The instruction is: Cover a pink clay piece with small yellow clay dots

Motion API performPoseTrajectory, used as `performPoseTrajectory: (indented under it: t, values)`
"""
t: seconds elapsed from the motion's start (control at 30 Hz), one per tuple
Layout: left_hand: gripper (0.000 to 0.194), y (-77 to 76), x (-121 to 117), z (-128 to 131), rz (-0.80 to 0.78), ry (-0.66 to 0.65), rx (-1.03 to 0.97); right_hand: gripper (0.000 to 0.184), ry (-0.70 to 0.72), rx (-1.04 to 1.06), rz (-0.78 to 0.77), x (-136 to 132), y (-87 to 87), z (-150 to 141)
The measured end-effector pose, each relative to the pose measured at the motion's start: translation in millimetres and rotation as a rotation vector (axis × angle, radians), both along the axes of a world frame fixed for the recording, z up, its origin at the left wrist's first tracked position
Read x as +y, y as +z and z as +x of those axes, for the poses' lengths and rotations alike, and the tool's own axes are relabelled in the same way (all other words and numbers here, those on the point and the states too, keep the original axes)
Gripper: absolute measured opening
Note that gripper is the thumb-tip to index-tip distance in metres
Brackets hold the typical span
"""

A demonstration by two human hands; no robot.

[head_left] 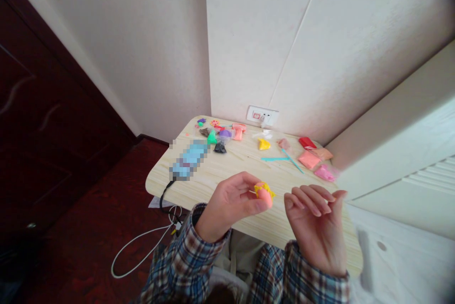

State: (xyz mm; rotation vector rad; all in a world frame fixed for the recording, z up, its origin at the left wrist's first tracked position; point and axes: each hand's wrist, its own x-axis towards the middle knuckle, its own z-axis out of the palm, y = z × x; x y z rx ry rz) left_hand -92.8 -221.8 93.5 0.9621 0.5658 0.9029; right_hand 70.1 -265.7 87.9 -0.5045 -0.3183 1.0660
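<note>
My left hand is raised over the near edge of a small light-wood table and pinches a small piece of yellow and pink modelling clay between thumb and fingertips. My right hand is just to its right, palm towards me, fingers loosely curled and apart, with nothing visible in it. Both wrists wear plaid sleeves.
At the table's far side lie several small bags and lumps of coloured clay, a yellow lump, teal sculpting sticks and a blurred blue object with a black cable. A wall socket sits behind. White furniture stands right.
</note>
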Motion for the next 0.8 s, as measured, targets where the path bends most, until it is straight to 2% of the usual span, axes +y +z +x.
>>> performPoseTrajectory:
  t: [0.27, 0.5, 0.6, 0.8]
  values:
    - [0.053, 17.0, -3.2, -0.9, -0.04, -0.017, -0.004, 0.054, -0.008, -0.069, -0.029, -4.9, 2.5, -6.5]
    - [0.051, -0.5, -4.0, 2.1, -0.014, -0.076, -0.027, 0.05, -0.016, -0.02, -0.066, -11.2, 3.8, -14.0]
    - [0.051, 1.1, -3.8, 1.6, -0.021, -0.08, -0.015, 0.048, -0.044, 0.001, -0.076, -6.7, -1.2, -9.5]
    - [0.053, 17.0, -3.8, -1.2, -0.044, -0.091, 0.06, 0.032, -0.032, -0.035, -0.175, -0.7, -19.0, -7.1]
